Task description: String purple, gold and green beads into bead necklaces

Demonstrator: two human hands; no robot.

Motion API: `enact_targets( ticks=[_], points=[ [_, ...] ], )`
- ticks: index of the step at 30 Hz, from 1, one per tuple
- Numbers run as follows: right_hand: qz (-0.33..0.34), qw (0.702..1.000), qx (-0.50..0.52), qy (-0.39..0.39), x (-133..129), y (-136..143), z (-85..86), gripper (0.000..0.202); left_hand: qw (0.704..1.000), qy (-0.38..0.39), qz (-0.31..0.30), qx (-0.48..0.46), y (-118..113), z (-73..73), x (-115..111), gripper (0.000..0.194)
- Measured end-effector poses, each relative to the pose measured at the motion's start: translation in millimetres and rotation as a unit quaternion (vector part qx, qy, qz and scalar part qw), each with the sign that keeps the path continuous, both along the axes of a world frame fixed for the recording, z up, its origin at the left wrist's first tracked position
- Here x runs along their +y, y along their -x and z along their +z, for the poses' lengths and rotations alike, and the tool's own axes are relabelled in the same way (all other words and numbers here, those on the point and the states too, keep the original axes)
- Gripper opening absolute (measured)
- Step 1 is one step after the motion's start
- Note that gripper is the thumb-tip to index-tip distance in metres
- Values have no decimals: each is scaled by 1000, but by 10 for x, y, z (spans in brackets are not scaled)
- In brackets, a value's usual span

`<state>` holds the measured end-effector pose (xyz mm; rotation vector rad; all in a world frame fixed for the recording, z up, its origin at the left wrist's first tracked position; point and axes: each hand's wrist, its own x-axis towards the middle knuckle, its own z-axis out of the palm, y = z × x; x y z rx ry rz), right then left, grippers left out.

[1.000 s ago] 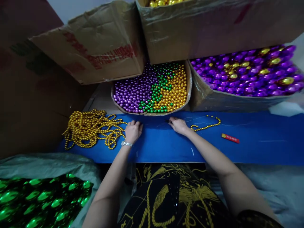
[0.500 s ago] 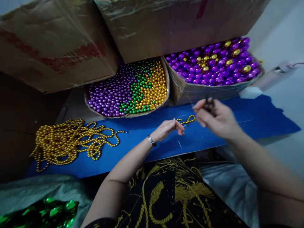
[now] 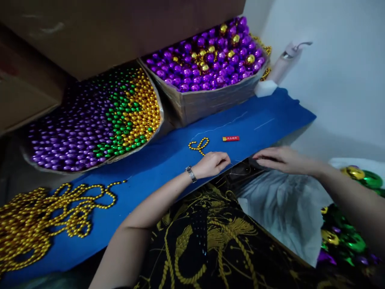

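Observation:
My left hand, with a metal-banded watch on its wrist, is closed in a pinch at the table's front edge. A thin thread shows at its fingertips. A short strand of gold beads curls on the blue surface just behind it and runs toward the fingers. To the right, my right hand has thumb and fingers brought together past the edge; what they pinch is too small to make out. A small red stick with a yellow end and white lettering lies behind the hands.
Gold bead strands are heaped on the blue cloth at left. Behind stand a box of purple, green and gold beads and a box of large purple beads. A pale bottle stands at back right.
My view has turned right. My right hand has come down to the table's front edge, and the dark object it held is no longer visible. The red stick now shows on the cloth.

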<state>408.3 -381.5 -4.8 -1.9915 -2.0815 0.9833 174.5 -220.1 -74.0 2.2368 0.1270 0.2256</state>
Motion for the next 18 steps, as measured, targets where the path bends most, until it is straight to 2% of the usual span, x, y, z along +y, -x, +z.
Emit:
enact_targets(
  ticks=[2,5,10,18],
  points=[
    [-8,998,-46,-34,-13,61,-138,47,1000,-11,0,1,-88,7,-32,17],
    [-15,994,-89,-66,-21,87,-254,45,1000,-12,3,-3,-188,32,-41,17],
    [-10,990,-105,-98,-26,33,-346,39,1000,-4,-5,-12,-314,52,-57,18],
    [6,993,-84,-87,-3,37,-445,36,1000,-13,-20,1,-398,51,-109,17]
  ],
)
